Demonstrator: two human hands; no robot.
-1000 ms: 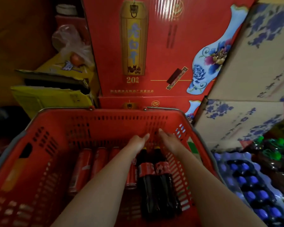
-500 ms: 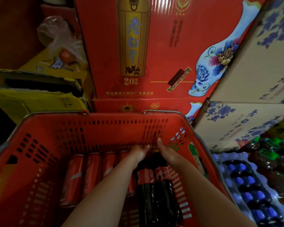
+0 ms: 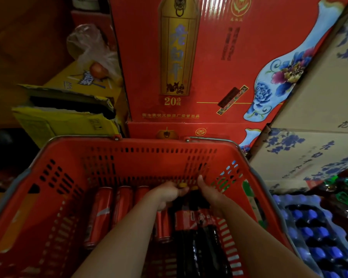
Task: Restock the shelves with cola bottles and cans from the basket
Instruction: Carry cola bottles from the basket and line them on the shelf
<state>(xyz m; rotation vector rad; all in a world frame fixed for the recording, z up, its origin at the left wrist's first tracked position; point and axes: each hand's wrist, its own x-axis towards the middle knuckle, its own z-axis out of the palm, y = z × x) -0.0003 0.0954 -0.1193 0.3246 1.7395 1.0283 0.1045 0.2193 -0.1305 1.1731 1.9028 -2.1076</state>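
A person reaches with both arms into a red plastic basket (image 3: 149,145), where two cola bottles lie side by side on their flanks, necks pointing away from the camera. The left hand (image 3: 167,195) curls its fingers round the neck of the left cola bottle (image 3: 184,219), just below its yellow cap (image 3: 182,185); the right hand (image 3: 212,195) wraps the neck of the right cola bottle (image 3: 207,221), thumb raised against the basket's far wall. To the left of the left hand, red cola cans (image 3: 100,213) lie in a row on the basket floor, one partly hidden under the left forearm. Beyond the hands, past the basket's rim, stand stacked red cartons (image 3: 219,57) printed with a gold panel and a blue-and-white vase. Farther left sit a torn yellow box (image 3: 58,123) and a clear plastic bag (image 3: 90,53). To the right of the right hand are tan cartons (image 3: 309,153) with blue flowers and a wrapped pack of blue-capped bottles (image 3: 317,235).
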